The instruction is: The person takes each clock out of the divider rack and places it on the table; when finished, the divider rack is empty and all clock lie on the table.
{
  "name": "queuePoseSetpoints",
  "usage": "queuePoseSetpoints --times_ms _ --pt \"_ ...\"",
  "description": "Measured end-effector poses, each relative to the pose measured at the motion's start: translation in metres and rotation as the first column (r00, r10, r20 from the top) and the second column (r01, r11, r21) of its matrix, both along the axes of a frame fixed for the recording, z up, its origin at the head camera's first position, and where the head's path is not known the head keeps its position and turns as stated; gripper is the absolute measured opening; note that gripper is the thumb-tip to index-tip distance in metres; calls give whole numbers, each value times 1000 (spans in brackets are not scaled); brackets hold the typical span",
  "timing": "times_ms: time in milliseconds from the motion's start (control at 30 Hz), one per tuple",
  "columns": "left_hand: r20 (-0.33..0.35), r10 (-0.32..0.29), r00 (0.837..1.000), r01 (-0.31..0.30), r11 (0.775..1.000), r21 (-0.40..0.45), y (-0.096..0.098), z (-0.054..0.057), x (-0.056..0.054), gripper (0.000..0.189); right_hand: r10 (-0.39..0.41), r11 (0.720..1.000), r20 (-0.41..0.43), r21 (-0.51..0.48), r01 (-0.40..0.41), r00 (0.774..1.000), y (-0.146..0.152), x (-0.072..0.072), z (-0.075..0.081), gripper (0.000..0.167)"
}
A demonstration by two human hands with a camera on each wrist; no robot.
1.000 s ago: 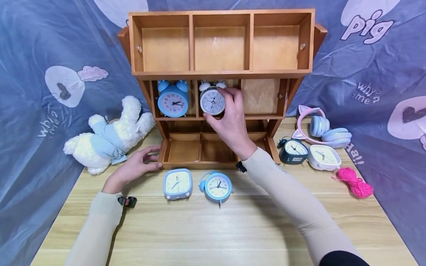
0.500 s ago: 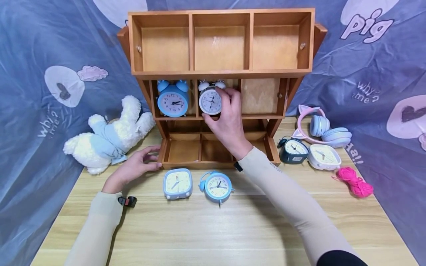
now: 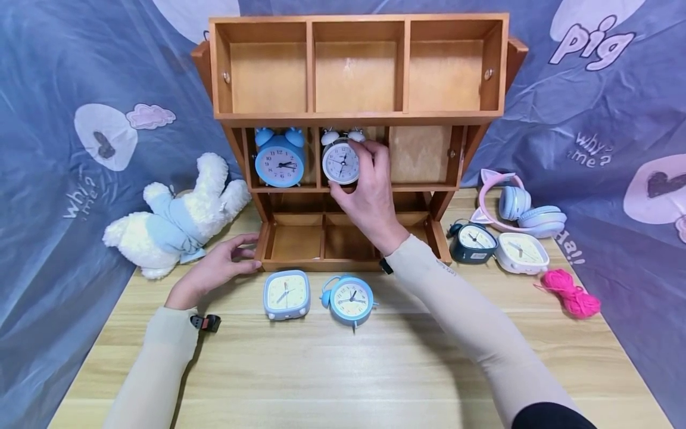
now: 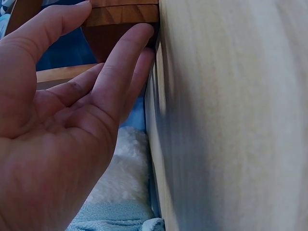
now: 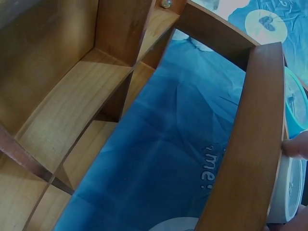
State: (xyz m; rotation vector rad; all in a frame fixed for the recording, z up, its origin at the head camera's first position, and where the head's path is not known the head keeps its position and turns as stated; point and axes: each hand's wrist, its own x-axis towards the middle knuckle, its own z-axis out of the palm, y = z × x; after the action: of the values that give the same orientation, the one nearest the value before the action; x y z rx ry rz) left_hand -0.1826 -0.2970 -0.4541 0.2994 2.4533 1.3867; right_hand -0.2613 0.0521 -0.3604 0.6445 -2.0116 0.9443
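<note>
My right hand (image 3: 370,196) grips a white twin-bell alarm clock (image 3: 336,159) by its right side, thumb below and fingers near the top. That clock stands upright in the middle compartment of the shelf's second tier. At the edge of the right wrist view, part of the clock (image 5: 291,190) and a fingertip show. A blue twin-bell alarm clock (image 3: 280,161) occupies the compartment to its left. My left hand (image 3: 220,268) touches the left end of the wooden shelf (image 3: 354,266) at its bottom tier; in the left wrist view the left hand (image 4: 72,125) has its fingers loosely extended.
On the table before the shelf lie a square blue clock (image 3: 286,295) and a round blue clock (image 3: 351,301). At right are a dark green clock (image 3: 473,243), a white clock (image 3: 522,253), cat-ear headphones (image 3: 541,220) and pink yarn (image 3: 571,294). A plush toy (image 3: 177,220) lies left.
The white clock shifts slightly left and then a little back right within its compartment, the right hand moving with it. The left hand stays at the shelf's end.
</note>
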Motion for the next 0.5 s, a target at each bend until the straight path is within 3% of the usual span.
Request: queuePoseSetpoints --times_ms 500 --pt "-13 0 1000 0 999 -32 0 1 0 77 26 1000 44 8 -26 999 8 7 9 74"
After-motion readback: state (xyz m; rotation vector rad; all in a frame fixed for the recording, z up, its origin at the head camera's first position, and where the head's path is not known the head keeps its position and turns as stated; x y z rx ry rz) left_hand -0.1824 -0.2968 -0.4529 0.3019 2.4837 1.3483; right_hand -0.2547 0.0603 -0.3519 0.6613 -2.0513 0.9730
